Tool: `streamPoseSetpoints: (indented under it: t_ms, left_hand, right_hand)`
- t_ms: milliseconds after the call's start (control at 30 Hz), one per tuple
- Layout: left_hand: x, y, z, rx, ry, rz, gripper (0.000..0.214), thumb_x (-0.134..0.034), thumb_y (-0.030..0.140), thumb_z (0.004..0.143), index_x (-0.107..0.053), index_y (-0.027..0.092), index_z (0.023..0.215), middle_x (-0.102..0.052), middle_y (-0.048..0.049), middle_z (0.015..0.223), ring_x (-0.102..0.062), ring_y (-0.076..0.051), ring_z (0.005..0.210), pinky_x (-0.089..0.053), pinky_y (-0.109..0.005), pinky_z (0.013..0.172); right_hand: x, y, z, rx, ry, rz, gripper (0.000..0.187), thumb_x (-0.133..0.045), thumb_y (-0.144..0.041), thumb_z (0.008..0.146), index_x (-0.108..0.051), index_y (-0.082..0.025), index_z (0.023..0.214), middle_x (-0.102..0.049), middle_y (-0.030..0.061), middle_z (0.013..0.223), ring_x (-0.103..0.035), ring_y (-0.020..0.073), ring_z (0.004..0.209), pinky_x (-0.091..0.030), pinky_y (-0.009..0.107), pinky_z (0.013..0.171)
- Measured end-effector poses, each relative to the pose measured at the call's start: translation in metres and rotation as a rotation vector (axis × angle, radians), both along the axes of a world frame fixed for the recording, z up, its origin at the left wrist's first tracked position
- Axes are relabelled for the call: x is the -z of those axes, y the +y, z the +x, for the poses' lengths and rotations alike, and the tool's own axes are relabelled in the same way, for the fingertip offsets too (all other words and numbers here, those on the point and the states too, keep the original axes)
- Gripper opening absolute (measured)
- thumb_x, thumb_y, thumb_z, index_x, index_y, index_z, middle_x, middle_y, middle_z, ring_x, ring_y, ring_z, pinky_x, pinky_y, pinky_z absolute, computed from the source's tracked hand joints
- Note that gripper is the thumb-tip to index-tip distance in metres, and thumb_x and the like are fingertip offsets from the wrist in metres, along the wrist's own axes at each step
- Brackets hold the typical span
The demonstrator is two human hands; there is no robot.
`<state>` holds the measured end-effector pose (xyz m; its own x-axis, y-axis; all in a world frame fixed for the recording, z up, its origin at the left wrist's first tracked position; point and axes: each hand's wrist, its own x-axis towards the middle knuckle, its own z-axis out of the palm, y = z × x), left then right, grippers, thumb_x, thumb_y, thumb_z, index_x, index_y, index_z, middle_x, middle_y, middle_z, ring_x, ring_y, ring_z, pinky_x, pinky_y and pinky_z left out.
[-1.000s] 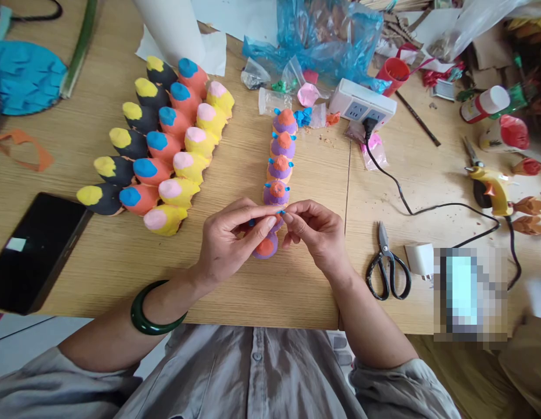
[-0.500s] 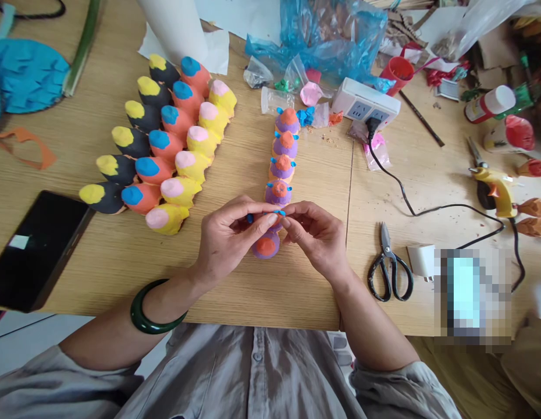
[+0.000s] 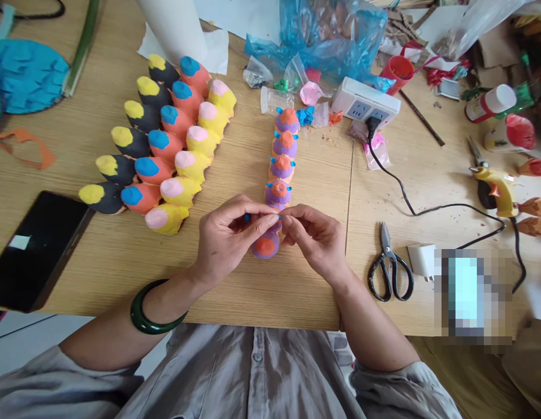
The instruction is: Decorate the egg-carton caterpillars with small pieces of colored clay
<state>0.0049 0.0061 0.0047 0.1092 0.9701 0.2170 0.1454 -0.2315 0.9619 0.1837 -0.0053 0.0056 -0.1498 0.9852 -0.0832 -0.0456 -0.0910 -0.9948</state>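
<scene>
Worktop (image 3: 122,262), front edge: four caterpillar (image 3: 283,166) segments are trimmed, the nearest unfinished; a blue bit (image 3: 277,216) is pinched between left hand (image 3: 227,238) and right hand (image 3: 316,235).

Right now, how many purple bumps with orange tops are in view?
5. Four bumps line up beyond the left hand and right hand; the fifth lies beneath them. Another may be hidden there.
</scene>
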Motion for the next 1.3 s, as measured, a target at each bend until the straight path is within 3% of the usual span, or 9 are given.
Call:
streamPoseSetpoints:
  t_ms: [200, 333, 500, 633, 733, 1000, 1300]
  left_hand:
    - [-0.0003, 0.0002, 0.0002, -0.001, -0.011, 0.036, 0.005, -0.082, 0.029, 0.094, -0.083, 0.025, 0.093, -0.076, 0.0014, 0.083, -0.070, -0.012, 0.075, -0.056, -0.025, 0.066]
    - [-0.0004, -0.0011, -0.0008, 0.069, -0.072, -0.056, 0.010, -0.077, 0.032, 0.099, -0.084, 0.027, 0.102, -0.077, -0.0002, 0.087, -0.071, -0.013, 0.078, -0.057, -0.025, 0.068]
    - [0.0010, -0.0030, -0.0024, 0.055, -0.066, -0.153, 0.020, -0.072, 0.042, 0.101, -0.085, 0.026, 0.098, -0.076, -0.0023, 0.085, -0.068, -0.015, 0.075, -0.052, -0.028, 0.061]
    - [0.0039, -0.0032, -0.0035, 0.060, -0.105, -0.179, 0.018, -0.073, 0.040, 0.101, -0.086, 0.028, 0.103, -0.073, -0.0008, 0.080, -0.062, -0.012, 0.068, -0.047, -0.027, 0.057]
    - [0.0015, -0.0026, -0.0029, 0.074, -0.085, -0.114, 0.016, -0.071, 0.035, 0.103, -0.086, 0.028, 0.105, -0.076, -0.0011, 0.085, -0.066, -0.013, 0.070, -0.050, -0.027, 0.059]
    - [-0.0031, -0.0009, -0.0016, 0.046, 0.196, 0.261, 0.023, -0.067, 0.021, 0.103, -0.083, 0.029, 0.119, -0.080, -0.0009, 0.089, -0.073, -0.014, 0.075, -0.059, -0.026, 0.067]
    - [-0.0033, -0.0014, -0.0022, 0.041, 0.219, 0.244, 0.022, -0.065, 0.023, 0.105, -0.083, 0.029, 0.117, -0.081, -0.0011, 0.091, -0.076, -0.015, 0.078, -0.063, -0.027, 0.073]
  right_hand:
    - [-0.0013, 0.0007, -0.0011, 0.006, 0.073, -0.040, 0.037, -0.079, -0.056, 0.090, -0.076, -0.019, 0.090, -0.073, 0.0000, 0.076, -0.064, 0.0088, 0.058, -0.060, 0.022, 0.057]
    - [0.0001, 0.0012, -0.0010, 0.037, 0.104, -0.050, 0.036, -0.083, -0.054, 0.087, -0.075, -0.019, 0.088, -0.071, -0.0014, 0.074, -0.063, 0.0082, 0.056, -0.060, 0.021, 0.055]
    - [0.0010, 0.0007, -0.0002, 0.099, 0.057, -0.044, 0.039, -0.078, -0.059, 0.090, -0.076, -0.020, 0.091, -0.069, -0.0018, 0.073, -0.063, 0.0091, 0.058, -0.060, 0.023, 0.055]
    - [0.0013, 0.0006, 0.0011, 0.134, -0.005, 0.001, 0.037, -0.078, -0.057, 0.090, -0.077, -0.021, 0.097, -0.074, -0.0002, 0.082, -0.066, 0.0097, 0.063, -0.061, 0.024, 0.061]
    - [0.0005, 0.0003, 0.0007, 0.100, 0.036, -0.014, 0.034, -0.081, -0.054, 0.089, -0.077, -0.020, 0.096, -0.076, 0.0001, 0.084, -0.066, 0.0090, 0.061, -0.061, 0.024, 0.062]
    - [-0.0065, 0.0011, -0.0030, 0.098, 0.242, -0.193, 0.033, -0.086, -0.050, 0.085, -0.078, -0.020, 0.092, -0.076, -0.0016, 0.076, -0.067, 0.0099, 0.055, -0.062, 0.026, 0.058]
    - [-0.0053, 0.0041, -0.0006, 0.053, 0.327, -0.305, 0.035, -0.093, -0.047, 0.077, -0.080, -0.019, 0.094, -0.078, -0.0020, 0.072, -0.068, 0.0109, 0.054, -0.063, 0.026, 0.058]
